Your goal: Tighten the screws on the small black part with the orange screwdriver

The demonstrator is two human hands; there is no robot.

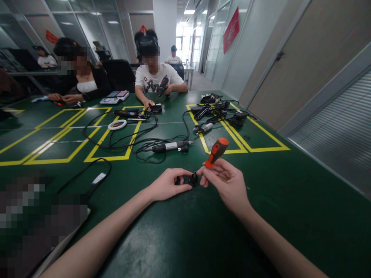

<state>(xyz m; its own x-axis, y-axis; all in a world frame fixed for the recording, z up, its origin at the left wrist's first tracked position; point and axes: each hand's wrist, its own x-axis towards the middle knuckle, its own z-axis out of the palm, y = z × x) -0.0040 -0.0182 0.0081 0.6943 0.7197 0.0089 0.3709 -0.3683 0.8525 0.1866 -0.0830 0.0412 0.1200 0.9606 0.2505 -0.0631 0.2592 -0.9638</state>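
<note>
My left hand point(171, 183) rests low over the green table, thumb and fingers pinching a small round black part point(193, 180). What exactly this part is I cannot make out. Just to its right, my right hand point(226, 181) is closed around a screwdriver with an orange and dark grey handle point(217, 152). The handle points up and leans to the right. Its shaft is mostly hidden by my fingers, and I cannot tell whether the tip touches the black part.
Ahead on the green table point(261, 231) lie a corded electric screwdriver point(171, 146), a white tape ring point(117, 124) and a pile of black tools and cables point(217, 110). Across the table a person point(159, 77) holds a power drill point(163, 85). Another person point(84, 77) sits at left.
</note>
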